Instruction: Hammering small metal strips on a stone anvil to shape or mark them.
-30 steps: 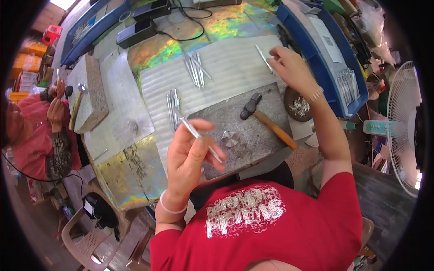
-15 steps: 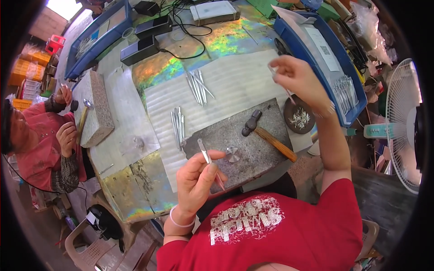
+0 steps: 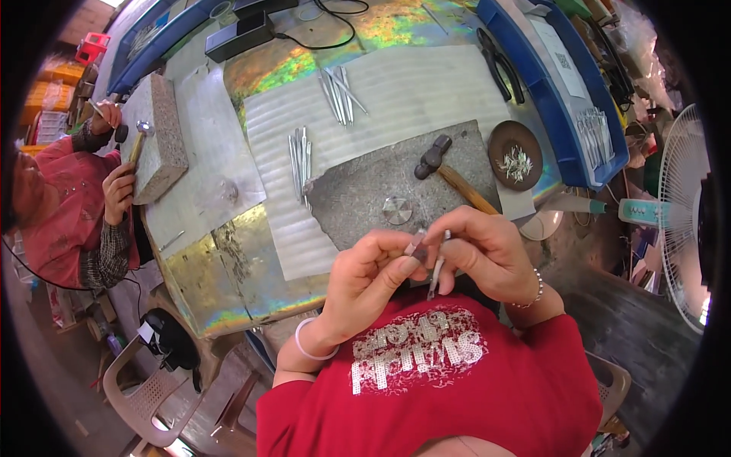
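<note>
Both hands meet just below the grey stone slab (image 3: 365, 194) on the counter (image 3: 228, 266). The left hand (image 3: 369, 278) pinches a small silvery metal piece (image 3: 416, 244) between thumb and fingertips. The right hand (image 3: 483, 251) pinches a thin metal rod (image 3: 438, 266), whose long axis runs nearly upright, tilted slightly, its top end just beside the piece. The two pinches almost touch. On the slab lie a small round metal disc (image 3: 397, 210) and a hammer (image 3: 451, 174), nearer the right hand.
</note>
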The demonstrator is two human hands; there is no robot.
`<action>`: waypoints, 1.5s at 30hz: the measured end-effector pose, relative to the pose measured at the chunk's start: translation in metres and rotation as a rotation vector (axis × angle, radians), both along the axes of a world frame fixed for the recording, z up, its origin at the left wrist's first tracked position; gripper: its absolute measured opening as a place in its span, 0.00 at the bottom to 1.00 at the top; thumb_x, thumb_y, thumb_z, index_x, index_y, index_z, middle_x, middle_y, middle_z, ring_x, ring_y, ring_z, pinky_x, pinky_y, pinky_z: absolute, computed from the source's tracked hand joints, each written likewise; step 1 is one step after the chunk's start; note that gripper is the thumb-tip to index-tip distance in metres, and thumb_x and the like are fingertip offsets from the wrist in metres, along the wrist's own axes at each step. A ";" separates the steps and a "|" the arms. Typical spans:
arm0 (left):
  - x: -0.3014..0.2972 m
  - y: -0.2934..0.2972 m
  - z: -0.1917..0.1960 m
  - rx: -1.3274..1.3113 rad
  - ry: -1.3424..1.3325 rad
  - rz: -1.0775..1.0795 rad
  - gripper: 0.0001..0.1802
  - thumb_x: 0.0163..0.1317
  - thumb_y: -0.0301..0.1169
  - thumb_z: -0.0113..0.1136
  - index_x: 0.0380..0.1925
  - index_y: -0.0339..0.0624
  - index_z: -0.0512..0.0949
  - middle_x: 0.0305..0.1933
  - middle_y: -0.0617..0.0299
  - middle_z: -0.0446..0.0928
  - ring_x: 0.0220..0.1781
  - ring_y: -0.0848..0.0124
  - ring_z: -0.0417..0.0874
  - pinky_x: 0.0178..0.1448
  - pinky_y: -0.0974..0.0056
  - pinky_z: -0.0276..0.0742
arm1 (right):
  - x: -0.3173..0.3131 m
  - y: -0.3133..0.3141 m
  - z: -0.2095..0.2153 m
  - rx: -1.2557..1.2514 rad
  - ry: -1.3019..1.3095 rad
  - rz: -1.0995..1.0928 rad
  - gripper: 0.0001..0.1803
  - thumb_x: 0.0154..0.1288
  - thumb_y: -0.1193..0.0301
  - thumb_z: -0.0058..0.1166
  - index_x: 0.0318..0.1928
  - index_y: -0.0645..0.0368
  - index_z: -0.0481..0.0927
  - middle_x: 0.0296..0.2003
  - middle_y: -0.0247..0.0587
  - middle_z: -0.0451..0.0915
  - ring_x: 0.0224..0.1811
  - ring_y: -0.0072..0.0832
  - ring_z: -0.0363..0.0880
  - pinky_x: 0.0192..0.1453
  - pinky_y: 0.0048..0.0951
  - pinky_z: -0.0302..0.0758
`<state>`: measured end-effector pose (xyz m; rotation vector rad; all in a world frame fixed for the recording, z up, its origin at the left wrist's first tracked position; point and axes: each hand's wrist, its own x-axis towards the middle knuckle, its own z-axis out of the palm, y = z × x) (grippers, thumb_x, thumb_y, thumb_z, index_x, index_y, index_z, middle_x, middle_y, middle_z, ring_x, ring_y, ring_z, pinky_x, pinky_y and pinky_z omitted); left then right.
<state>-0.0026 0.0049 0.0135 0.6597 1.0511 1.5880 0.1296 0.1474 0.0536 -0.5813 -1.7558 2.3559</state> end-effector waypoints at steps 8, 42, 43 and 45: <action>0.006 -0.004 -0.003 0.011 0.094 0.080 0.08 0.63 0.19 0.52 0.43 0.31 0.73 0.39 0.59 0.78 0.40 0.79 0.78 0.44 0.74 0.75 | -0.008 -0.004 -0.002 0.678 0.116 -0.077 0.06 0.57 0.78 0.59 0.35 0.64 0.77 0.24 0.39 0.76 0.22 0.22 0.76 0.24 0.20 0.69; 0.005 0.011 -0.003 -0.100 0.099 -0.133 0.05 0.63 0.24 0.57 0.33 0.34 0.72 0.23 0.62 0.79 0.27 0.83 0.77 0.30 0.75 0.72 | 0.001 -0.007 -0.004 0.007 -0.124 -0.196 0.07 0.61 0.77 0.57 0.29 0.64 0.72 0.21 0.35 0.78 0.21 0.15 0.77 0.20 0.14 0.69; 0.002 0.010 -0.002 -0.129 0.096 -0.174 0.06 0.63 0.24 0.57 0.32 0.34 0.71 0.22 0.63 0.78 0.26 0.84 0.75 0.28 0.76 0.70 | -0.001 -0.005 -0.006 -0.098 -0.157 -0.192 0.07 0.61 0.76 0.56 0.28 0.63 0.72 0.21 0.35 0.77 0.20 0.15 0.76 0.18 0.13 0.67; -0.003 0.016 0.005 -0.155 0.098 -0.202 0.08 0.62 0.26 0.58 0.31 0.34 0.70 0.18 0.65 0.75 0.22 0.85 0.71 0.24 0.75 0.67 | -0.002 -0.003 -0.015 -0.159 -0.127 -0.220 0.07 0.62 0.75 0.55 0.28 0.61 0.72 0.19 0.33 0.75 0.14 0.12 0.70 0.14 0.12 0.61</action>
